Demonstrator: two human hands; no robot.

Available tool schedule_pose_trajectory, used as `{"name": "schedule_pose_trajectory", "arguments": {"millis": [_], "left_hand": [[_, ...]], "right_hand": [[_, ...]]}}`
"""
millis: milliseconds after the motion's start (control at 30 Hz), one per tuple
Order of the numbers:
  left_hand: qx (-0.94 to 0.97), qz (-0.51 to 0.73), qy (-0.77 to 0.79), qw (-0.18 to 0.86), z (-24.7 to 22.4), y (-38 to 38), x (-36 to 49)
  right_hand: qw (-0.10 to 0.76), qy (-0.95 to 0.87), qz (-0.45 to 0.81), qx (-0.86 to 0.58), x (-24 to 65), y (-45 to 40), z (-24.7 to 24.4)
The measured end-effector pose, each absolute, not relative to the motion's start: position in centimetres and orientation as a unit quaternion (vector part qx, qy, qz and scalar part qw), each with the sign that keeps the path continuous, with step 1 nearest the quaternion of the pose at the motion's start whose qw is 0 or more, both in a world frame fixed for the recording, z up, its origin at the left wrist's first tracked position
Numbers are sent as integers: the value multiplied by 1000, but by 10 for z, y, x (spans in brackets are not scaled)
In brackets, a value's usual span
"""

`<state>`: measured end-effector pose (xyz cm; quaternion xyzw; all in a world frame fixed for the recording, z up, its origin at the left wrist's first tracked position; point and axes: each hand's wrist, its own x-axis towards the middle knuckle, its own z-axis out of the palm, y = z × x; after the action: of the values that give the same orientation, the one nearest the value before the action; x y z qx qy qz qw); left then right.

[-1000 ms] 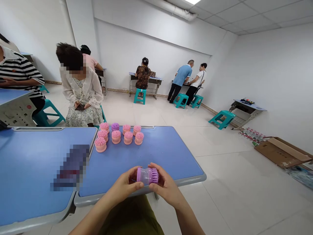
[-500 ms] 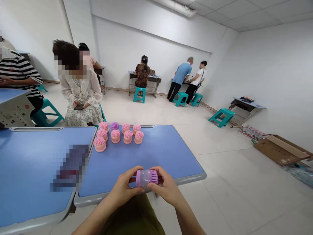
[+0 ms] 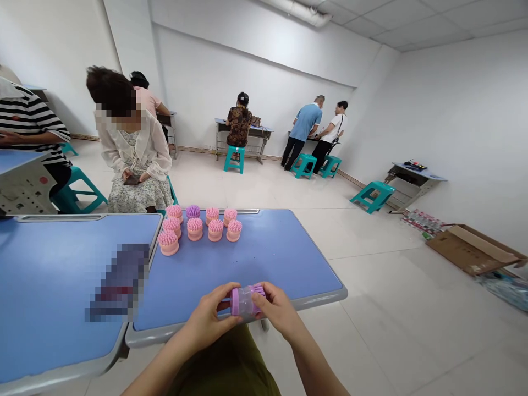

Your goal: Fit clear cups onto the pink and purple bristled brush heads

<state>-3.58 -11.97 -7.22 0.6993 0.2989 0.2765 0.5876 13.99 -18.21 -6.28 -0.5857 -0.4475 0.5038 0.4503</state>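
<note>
A purple brush with a clear middle [image 3: 246, 301] lies sideways between my two hands, above the near edge of the blue table [image 3: 289, 253]. My left hand [image 3: 212, 313] grips its smooth purple end with thumb and fingers. Around the bristled end are the fingers of my right hand [image 3: 275, 309], which hide part of the bristles; the thumb presses on the clear part. Several pink brushes [image 3: 195, 229] stand bristles up at the table's far left, and one purple brush [image 3: 193, 213] is among them in the back row.
A second blue table [image 3: 53, 275] adjoins on the left, with a blurred dark item [image 3: 119, 280] near the seam. A seated person [image 3: 132, 148] faces the tables. Behind are other people, green stools [image 3: 373, 196] and a cardboard box [image 3: 470, 250].
The right thumb has moved up onto the clear part of the held brush, and the right fingers cover more of its bristles. The brush has tilted slightly.
</note>
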Motion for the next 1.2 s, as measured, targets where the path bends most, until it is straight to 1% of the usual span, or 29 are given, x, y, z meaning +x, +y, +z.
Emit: {"name": "schedule_pose_trajectory", "arguments": {"millis": [67, 167, 433, 600, 667, 767, 867, 933, 1033, 1100, 1200], "left_hand": [[702, 277, 309, 579, -71, -120, -35], [679, 274, 325, 598, -70, -120, -35], [676, 282, 305, 608, -74, -121, -35], [632, 287, 310, 650, -79, -119, -36], [648, 289, 308, 634, -78, -120, -36], [695, 289, 311, 581, -77, -121, -36], [714, 287, 322, 552, -76, -120, -35], [707, 288, 333, 554, -76, -119, -35], [696, 294, 331, 566, -79, -116, -34], [696, 294, 321, 571, -81, -116, -34], [703, 281, 314, 573, -84, -116, -35]], "right_hand": [[463, -442, 539, -548, 141, -185, -61], [482, -450, 562, -499, 142, -190, -55], [435, -479, 532, -547, 148, -186, -59], [457, -510, 520, -511, 151, -188, -58], [455, -505, 513, -525, 149, -187, -59], [451, -477, 515, -551, 145, -185, -63], [441, -456, 538, -555, 145, -185, -64], [450, -457, 559, -525, 147, -187, -64], [474, -481, 542, -499, 153, -187, -65], [472, -486, 530, -509, 155, -185, -69], [460, -467, 551, -517, 155, -181, -74]]}}
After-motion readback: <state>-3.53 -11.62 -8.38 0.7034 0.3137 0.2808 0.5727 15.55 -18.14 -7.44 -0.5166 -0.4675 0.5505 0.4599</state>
